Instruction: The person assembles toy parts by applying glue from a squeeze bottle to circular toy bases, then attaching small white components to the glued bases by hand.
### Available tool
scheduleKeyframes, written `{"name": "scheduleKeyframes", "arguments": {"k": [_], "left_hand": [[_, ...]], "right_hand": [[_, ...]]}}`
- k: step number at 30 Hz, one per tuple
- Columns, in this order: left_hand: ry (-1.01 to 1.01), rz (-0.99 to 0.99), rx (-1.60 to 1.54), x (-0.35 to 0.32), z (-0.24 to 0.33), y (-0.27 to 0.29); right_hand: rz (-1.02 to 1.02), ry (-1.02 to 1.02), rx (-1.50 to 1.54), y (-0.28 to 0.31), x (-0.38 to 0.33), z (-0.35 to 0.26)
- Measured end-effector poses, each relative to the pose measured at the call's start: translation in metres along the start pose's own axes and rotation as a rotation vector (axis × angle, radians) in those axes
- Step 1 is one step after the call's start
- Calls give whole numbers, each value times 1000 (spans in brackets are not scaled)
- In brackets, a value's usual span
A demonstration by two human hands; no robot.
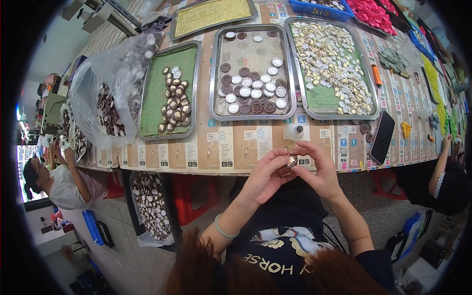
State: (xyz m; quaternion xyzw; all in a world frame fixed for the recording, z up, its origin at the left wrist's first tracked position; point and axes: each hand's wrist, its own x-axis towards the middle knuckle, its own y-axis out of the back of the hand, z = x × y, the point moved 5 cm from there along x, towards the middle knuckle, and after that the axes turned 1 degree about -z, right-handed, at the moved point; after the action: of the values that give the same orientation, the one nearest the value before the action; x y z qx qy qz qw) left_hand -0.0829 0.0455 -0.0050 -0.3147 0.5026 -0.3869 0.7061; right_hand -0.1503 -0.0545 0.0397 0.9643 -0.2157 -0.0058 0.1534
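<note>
Just above the table's near edge, my left hand (267,173) and my right hand (320,172) meet, thumbs and fingers closed around one small round brown disc (292,161) with a scalloped rim. A pale gold piece shows on the disc's face. Beyond my fingers stands a small whitish bottle (294,131) with a dark tip. Ahead, a metal tray (213,98) holds brown and white scalloped discs. The tray to its right (378,105) carries many small gold and silver pieces on a green base. Left of it, a green-lined tray (150,109) holds brown discs bearing gold pieces.
A clear plastic bag (81,93) of discs lies at the left. A phone (382,137), an orange cutter (376,75) and a grey cloth (392,60) are at the right. Below the table stands a bin (133,209) of discs beside a red stool (194,196). People sit at both sides.
</note>
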Motion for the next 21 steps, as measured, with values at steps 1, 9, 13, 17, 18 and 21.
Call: {"name": "scheduleKeyframes", "arguments": {"k": [1,9,13,17,18,21], "left_hand": [[2,38,7,-2,1,3],[-971,667,709,-32,148,67],[-1034,941,1122,-61,236,114],[-1171,1119,1643,-42,235,89],[-1303,1039,1674,-32,225,74],[-839,785,1564,10,184,43]], "right_hand": [[-6,-49,123,-2,-1,6],[230,8,-25,23,0,18],[296,-41,-15,25,11,37],[211,-58,-99,16,21,53],[211,-52,-101,14,24,55],[179,-97,-200,7,35,56]]}}
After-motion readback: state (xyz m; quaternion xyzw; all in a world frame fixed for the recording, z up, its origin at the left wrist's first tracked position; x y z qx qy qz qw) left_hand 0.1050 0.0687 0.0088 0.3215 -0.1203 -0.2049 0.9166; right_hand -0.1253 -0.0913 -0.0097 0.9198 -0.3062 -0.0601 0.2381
